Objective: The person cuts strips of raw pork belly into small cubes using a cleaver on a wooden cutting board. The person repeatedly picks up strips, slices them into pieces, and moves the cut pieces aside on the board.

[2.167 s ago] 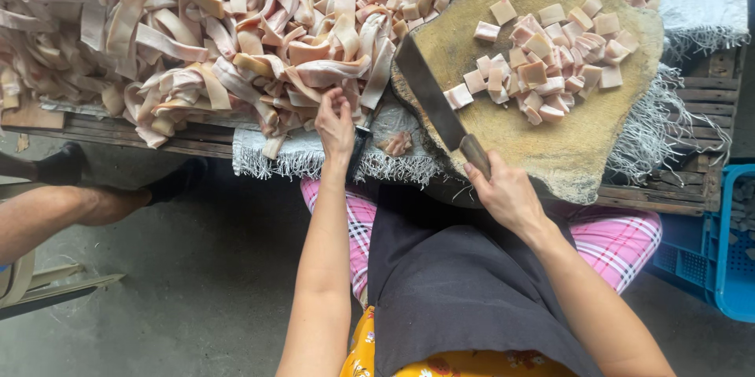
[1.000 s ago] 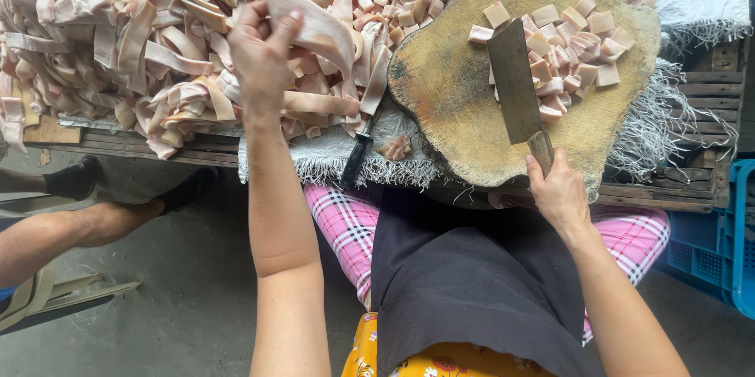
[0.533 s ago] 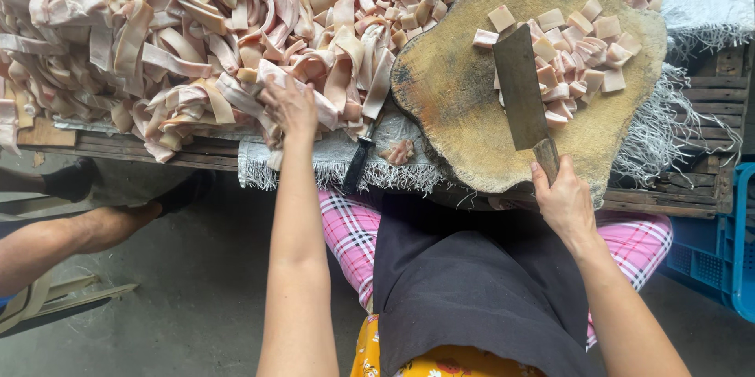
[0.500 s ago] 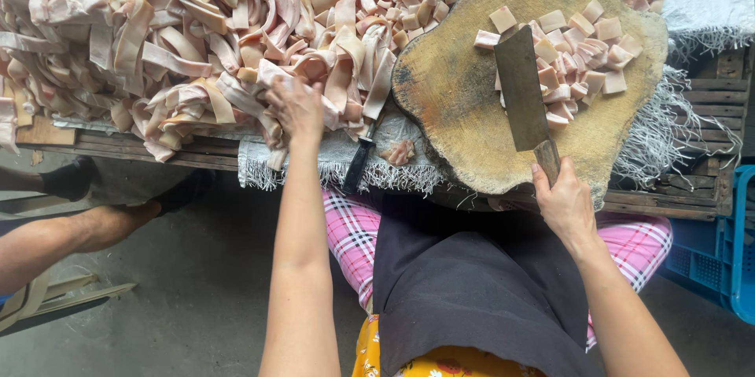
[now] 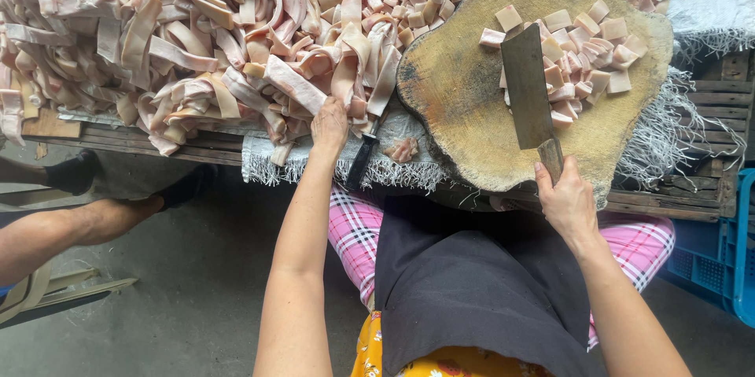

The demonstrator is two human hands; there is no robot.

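My right hand (image 5: 568, 204) grips the handle of a broad cleaver (image 5: 527, 92), whose blade lies flat on a round wooden chopping block (image 5: 456, 102). Small square pieces of pale pink meat (image 5: 586, 55) are heaped on the block's far right. My left hand (image 5: 329, 127) reaches into a big pile of long pink and cream meat strips (image 5: 197, 39) and closes on one strip (image 5: 295, 86) at the pile's near edge. A single scrap (image 5: 403, 149) sits on the cloth between pile and block.
A second knife with a dark handle (image 5: 362, 161) lies beside my left hand. A fringed white cloth (image 5: 708, 23) covers the wooden slat bench (image 5: 692, 188). Another person's leg and foot (image 5: 79, 212) are at the left. A blue crate (image 5: 731, 267) stands at the right.
My left hand lifted a strip high over the pile, then came down to the pile's near edge. The cleaver turned from slanted to nearly upright on the block.
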